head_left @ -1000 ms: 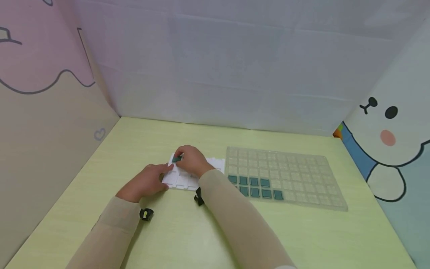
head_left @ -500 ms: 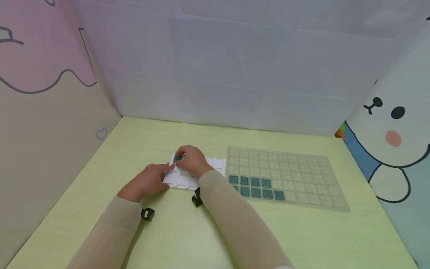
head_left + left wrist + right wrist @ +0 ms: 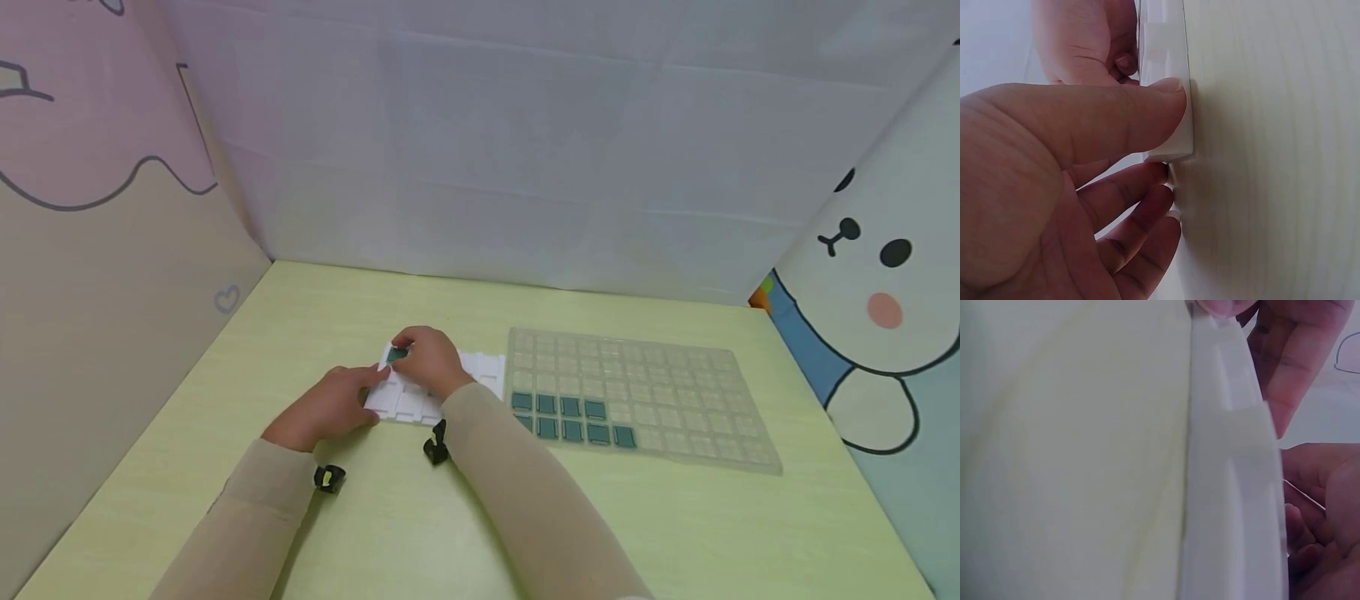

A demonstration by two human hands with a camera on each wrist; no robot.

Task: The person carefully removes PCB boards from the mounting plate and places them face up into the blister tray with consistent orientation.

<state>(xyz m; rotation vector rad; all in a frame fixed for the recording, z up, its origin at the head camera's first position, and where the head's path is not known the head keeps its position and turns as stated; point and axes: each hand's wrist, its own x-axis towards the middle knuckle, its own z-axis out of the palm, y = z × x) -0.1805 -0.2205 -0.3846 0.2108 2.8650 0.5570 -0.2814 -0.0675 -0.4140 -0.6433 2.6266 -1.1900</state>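
Note:
At the left of the table, my left hand [image 3: 337,404] holds the left end of a white slotted tray [image 3: 408,408]. In the left wrist view its thumb [image 3: 1129,115] lies against the tray's near side, with the other fingers curled by the corner. Over the tray, my right hand [image 3: 427,362] has its thumb and fingertips on a small dark-green square chip [image 3: 397,356] at the far left corner. The chip lies about flat there. My right hand hides part of the tray's middle, and the chip cannot be made out in either wrist view.
A clear plastic tray [image 3: 675,400] with many square pockets lies close to the white tray's right side. Several green chips [image 3: 572,431] sit in its two nearest rows. A pale wall sheet [image 3: 510,167] closes off the back, and printed panels stand at both sides.
The chip under my right fingers has gone from slightly tilted to flatter on the white tray. Both hands stay nearly in place; the head view has shifted a little.

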